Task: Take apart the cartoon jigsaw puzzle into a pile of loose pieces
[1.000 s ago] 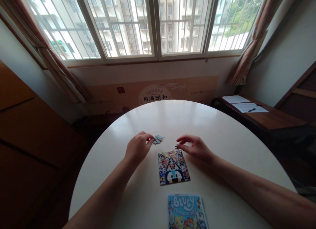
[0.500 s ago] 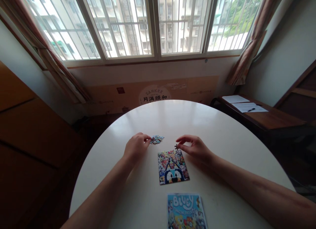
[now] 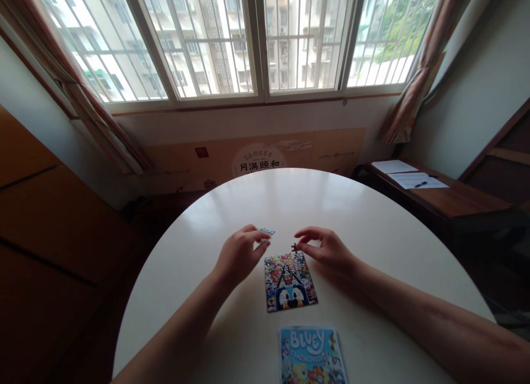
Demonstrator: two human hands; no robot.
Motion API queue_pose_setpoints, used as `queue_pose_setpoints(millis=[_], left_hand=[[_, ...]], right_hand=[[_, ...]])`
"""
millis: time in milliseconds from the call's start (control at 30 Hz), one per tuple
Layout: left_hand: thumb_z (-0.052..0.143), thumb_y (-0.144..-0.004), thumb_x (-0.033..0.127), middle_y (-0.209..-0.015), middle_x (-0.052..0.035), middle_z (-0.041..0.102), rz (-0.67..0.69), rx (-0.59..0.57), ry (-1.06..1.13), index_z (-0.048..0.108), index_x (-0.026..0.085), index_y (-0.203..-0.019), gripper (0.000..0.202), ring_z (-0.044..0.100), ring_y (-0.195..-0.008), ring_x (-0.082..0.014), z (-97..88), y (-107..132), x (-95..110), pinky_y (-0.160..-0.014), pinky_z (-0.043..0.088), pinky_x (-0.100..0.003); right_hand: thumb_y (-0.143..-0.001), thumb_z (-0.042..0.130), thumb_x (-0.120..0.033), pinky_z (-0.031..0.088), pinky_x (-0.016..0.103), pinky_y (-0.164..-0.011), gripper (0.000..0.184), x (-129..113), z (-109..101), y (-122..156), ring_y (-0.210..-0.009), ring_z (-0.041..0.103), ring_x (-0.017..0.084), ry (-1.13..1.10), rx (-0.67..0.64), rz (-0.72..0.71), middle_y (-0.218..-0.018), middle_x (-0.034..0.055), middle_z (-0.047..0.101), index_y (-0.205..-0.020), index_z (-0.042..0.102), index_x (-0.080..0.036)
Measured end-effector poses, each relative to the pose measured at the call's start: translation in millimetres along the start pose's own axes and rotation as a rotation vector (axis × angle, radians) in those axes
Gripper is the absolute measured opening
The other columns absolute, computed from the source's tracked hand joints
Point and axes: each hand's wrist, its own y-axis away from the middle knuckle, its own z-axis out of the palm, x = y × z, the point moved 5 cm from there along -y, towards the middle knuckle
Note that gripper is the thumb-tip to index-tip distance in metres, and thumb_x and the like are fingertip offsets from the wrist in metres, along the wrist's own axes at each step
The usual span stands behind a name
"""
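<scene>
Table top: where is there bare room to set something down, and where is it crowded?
Bare: the far half of the table, between hands and window, and the right side past the right hand pinching a piece. Crowded: the near centre, where left hand, loose pieces, puzzle and Bluey box cluster.

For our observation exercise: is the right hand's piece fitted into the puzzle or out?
Out. The right hand pinches the piece just past the top edge of the puzzle, not seated in it.
</scene>
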Motion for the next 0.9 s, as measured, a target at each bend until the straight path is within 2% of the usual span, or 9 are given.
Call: queue_pose_setpoints(millis=[100,200,367,567,667,767,900], left_hand=[[0.069,-0.088,0.025,-0.097,-0.0038,0.072,0.113,-0.007,0.052,0.077,0.025,-0.101,0.015,0.066,-0.073,-0.0165,5.8,4.7,22.3,-0.07,0.053,-0.031],[0.072,-0.086,0.025,-0.099,-0.0043,0.072,0.19,0.0,0.059,0.076,0.024,-0.105,0.019,0.066,-0.073,-0.0168,9.9,7.6,34.3,-0.069,0.055,-0.032],[0.071,-0.088,0.028,-0.099,-0.0049,0.071,0.271,0.015,0.036,0.074,0.023,-0.104,0.016,0.068,-0.081,-0.0199,10.0,9.6,41.0,-0.071,0.056,-0.034],[0.064,-0.093,0.03,-0.095,-0.0056,0.07,0.307,0.009,0.029,0.073,0.022,-0.1,0.013,0.067,-0.079,-0.0183,10.6,11.0,45.7,-0.069,0.054,-0.032],[0.063,-0.094,0.031,-0.095,-0.0057,0.07,0.313,0.006,0.018,0.072,0.022,-0.099,0.014,0.067,-0.079,-0.0185,12.4,11.2,46.0,-0.069,0.054,-0.032],[0.064,-0.094,0.031,-0.097,-0.005,0.07,0.292,0.034,0.004,0.072,0.022,-0.099,0.013,0.067,-0.084,-0.0198,8.4,9.0,40.1,-0.072,0.054,-0.033],[0.063,-0.092,0.029,-0.097,-0.0053,0.07,0.12,0.151,-0.042,0.073,0.021,-0.099,0.014,0.065,-0.076,-0.0171,-9.7,1.1,10.7,-0.07,0.052,-0.031]], right_hand=[[-0.084,0.073,-0.033,0.057,0.035,-0.086,0.027,-3.2,1.6,0.7,-0.09,0.072,0.02,-0.055,-0.02,0.008,-0.1,0.0074,0.075,-0.107,0.072,-0.019],[-0.083,0.074,-0.034,0.058,0.035,-0.085,0.03,-8.7,3.9,1.8,-0.09,0.072,0.02,-0.118,-0.047,0.024,-0.1,0.0075,0.075,-0.109,0.071,-0.019],[-0.082,0.076,-0.035,0.06,0.035,-0.082,0.034,-16.0,7.4,3.6,-0.088,0.073,0.02,-0.232,-0.07,0.057,-0.093,0.0079,0.075,-0.109,0.07,-0.017],[-0.081,0.077,-0.038,0.06,0.036,-0.08,0.038,-15.2,12.0,5.2,-0.086,0.073,0.02,-0.301,-0.103,0.118,-0.09,0.0082,0.075,-0.111,0.068,-0.017],[-0.081,0.076,-0.039,0.06,0.036,-0.08,0.038,-14.8,13.1,5.2,-0.086,0.072,0.02,-0.304,-0.117,0.111,-0.09,0.0081,0.075,-0.112,0.067,-0.017],[-0.083,0.072,-0.036,0.059,0.036,-0.084,0.034,-13.8,9.8,4.5,-0.086,0.07,0.019,-0.209,-0.079,0.061,-0.089,0.0066,0.073,-0.112,0.068,-0.019],[-0.084,0.068,-0.034,0.057,0.036,-0.088,0.029,-6.6,0.7,3.4,-0.089,0.067,0.018,-0.019,0.029,0.035,-0.093,0.0067,0.07,-0.109,0.072,-0.02]])
